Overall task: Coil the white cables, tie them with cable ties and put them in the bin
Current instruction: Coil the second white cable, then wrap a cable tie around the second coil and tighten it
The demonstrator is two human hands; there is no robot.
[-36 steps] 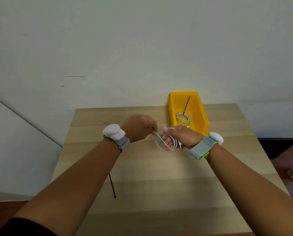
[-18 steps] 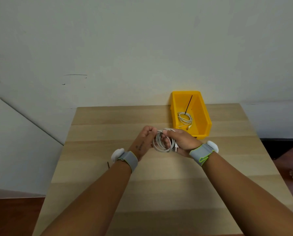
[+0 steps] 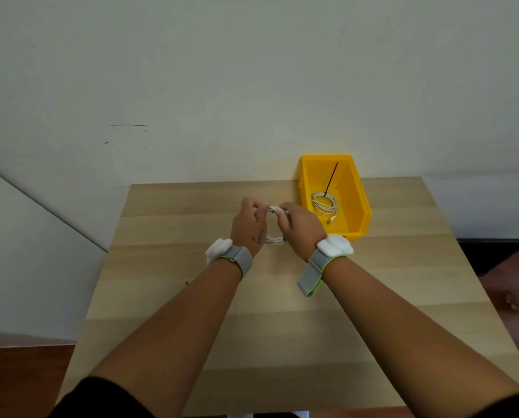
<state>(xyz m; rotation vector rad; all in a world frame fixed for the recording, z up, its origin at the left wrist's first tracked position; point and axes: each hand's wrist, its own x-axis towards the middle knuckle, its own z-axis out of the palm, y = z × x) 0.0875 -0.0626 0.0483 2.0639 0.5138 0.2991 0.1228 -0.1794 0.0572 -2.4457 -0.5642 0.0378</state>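
Over the pale wooden table (image 3: 192, 297), the yellow plastic bin (image 3: 363, 203) sits just beyond and to the right of the hands, closest to the right hand (image 3: 300, 229). That hand and the left hand (image 3: 247, 226) both pinch the top of the looped white cable coil (image 3: 275, 239). It hangs below the fingertips, between the palms, with no tie visible on it. A tied white coil (image 3: 324, 203) with a black cable tie (image 3: 332, 178) already lies in the bin.
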